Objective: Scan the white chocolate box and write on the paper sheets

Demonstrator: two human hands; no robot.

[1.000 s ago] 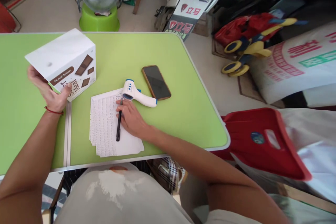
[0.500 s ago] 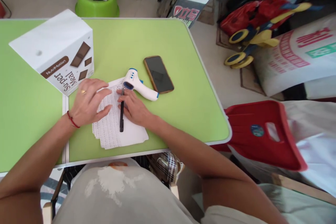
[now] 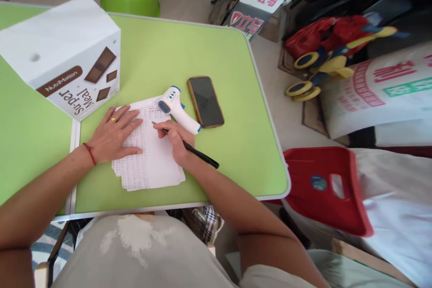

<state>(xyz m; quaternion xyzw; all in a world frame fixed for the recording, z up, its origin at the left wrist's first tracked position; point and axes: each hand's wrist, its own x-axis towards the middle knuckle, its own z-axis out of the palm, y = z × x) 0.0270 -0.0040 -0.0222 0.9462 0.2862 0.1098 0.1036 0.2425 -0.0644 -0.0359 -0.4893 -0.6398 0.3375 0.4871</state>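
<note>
A stack of white paper sheets (image 3: 162,164), its left part covered in columns of writing, lies on the green table. My left hand (image 3: 118,135) rests flat on the sheets' left side with fingers spread, a ring and a red wrist string on it. In my right hand (image 3: 177,139) a black pen (image 3: 200,155) is held in a writing grip. The pen's tip points up-left, over the sheets near the edge of the writing; whether it touches cannot be told. Just above the right hand, a white and blue infrared thermometer (image 3: 177,110) lies partly on the sheets' top edge.
A dark-screened phone (image 3: 206,101) lies right of the thermometer. At the left stands a white NutriMotion box (image 3: 84,31). The green table (image 3: 236,153) has a pale rim. A red plastic seat (image 3: 324,189) is off its right edge; a green stool (image 3: 130,0) stands behind.
My left hand has flattened onto the sheets. In my right hand the pen has turned from upright across the fingers to a writing grip, tip up-left. The camera view has shifted slightly.
</note>
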